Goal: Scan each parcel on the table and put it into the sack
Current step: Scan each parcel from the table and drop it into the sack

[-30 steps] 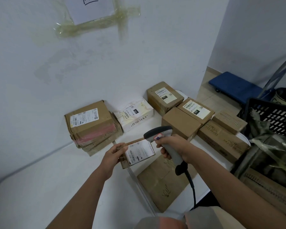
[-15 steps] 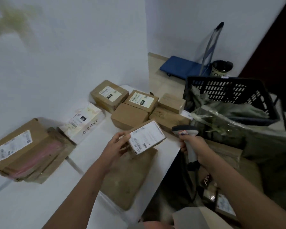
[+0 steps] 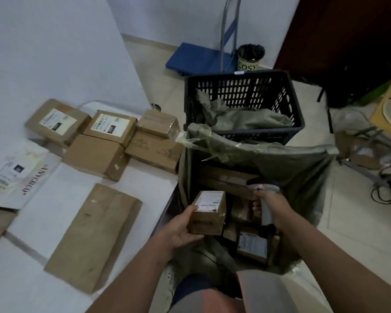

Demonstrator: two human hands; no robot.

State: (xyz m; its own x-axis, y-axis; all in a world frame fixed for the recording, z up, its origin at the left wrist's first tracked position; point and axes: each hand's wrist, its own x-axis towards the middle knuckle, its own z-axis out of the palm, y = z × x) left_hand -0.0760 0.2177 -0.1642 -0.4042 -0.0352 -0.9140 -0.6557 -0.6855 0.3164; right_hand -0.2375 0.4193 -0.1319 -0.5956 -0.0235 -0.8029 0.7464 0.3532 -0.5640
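Both bare forearms reaching forward from the bottom edge, side by side and apart. Left hand [image 3: 182,227] palm-up, fingers curled under a small parcel [image 3: 209,213], thumb pressed on its near top edge, held over the open mouth of the sack [image 3: 303,168]. Right hand [image 3: 269,205] just to the right, knuckles up, fingers wrapped round the grip of a scanner [image 3: 264,195], wrist straight.

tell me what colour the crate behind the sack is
Black, with slotted walls; the crate shows clearly in the head view.
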